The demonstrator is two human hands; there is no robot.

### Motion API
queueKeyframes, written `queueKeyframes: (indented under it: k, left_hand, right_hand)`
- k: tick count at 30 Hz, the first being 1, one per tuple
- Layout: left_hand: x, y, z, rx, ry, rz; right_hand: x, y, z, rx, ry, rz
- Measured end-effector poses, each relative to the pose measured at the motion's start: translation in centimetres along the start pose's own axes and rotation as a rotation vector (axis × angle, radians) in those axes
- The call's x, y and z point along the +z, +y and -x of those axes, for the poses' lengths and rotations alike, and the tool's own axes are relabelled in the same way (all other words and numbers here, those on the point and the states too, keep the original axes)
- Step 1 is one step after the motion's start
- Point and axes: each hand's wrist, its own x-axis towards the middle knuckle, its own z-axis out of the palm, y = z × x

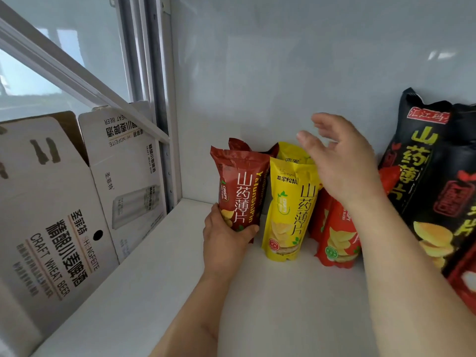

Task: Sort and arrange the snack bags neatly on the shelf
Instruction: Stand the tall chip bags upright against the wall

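Left hand [226,235] grips the base of the dark red bag [240,191], upright near the shelf [159,266] back-left corner. Right hand [345,166] hovers spread, holding nothing, above the yellow bag [288,210]. Best approach: seat dark red bag flush beside yellow, label forward.

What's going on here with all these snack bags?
A person is tidying snack bags on a white shelf. The left hand grips the bottom of a dark red bag, standing it upright at the left end of the row. The right hand hovers open above a yellow bag and an orange-red bag, holding nothing. Larger black bags stand at the right. More dark red and yellow bags stand behind the front ones. Beer cartons sit outside the shelf at the left.
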Motion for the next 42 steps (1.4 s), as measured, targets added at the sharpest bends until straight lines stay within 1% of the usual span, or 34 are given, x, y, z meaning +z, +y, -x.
queueKeyframes:
  k: [4,6,8,11,15,22,26,31,42]
  left_hand:
    - [-0.8,-0.4,-0.2,0.002,-0.058,-0.019]
    - [-1.3,-0.7,-0.4,-0.002,-0.098,-0.025]
    - [-1.7,-1.0,-0.8,-0.005,-0.147,-0.016]
    - [-2.5,-1.3,-0.9,0.006,-0.206,-0.011]
    - [-3.2,-1.3,-0.4,0.007,-0.254,-0.032]
    - [-3.7,-0.8,-0.2,0.004,-0.283,-0.057]
    - [-3.6,-0.9,-0.3,0.012,-0.278,-0.068]
    - [-3.6,-0.8,-0.3,0.018,-0.273,-0.088]
    - [-3.7,-1.2,-0.4,0.023,-0.279,-0.086]
  right_hand:
    - [1.3,1.9,5.9,0.016,0.224,-0.050]
    - [2.4,2.8,8.1,0.088,0.256,-0.084]
    - [3.8,3.7,10.3,0.172,0.230,-0.095]
    - [6.0,4.8,12.6,0.276,0.139,-0.087]
    - [7.5,5.8,13.3,0.388,0.047,-0.076]
    - [8.7,7.7,14.0,0.569,-0.058,-0.057]
    - [9.3,8.8,13.4,0.588,-0.053,-0.024]
    - [9.8,9.0,13.8,0.549,-0.048,0.067]
    - [9.8,8.3,14.8,0.542,-0.032,0.075]
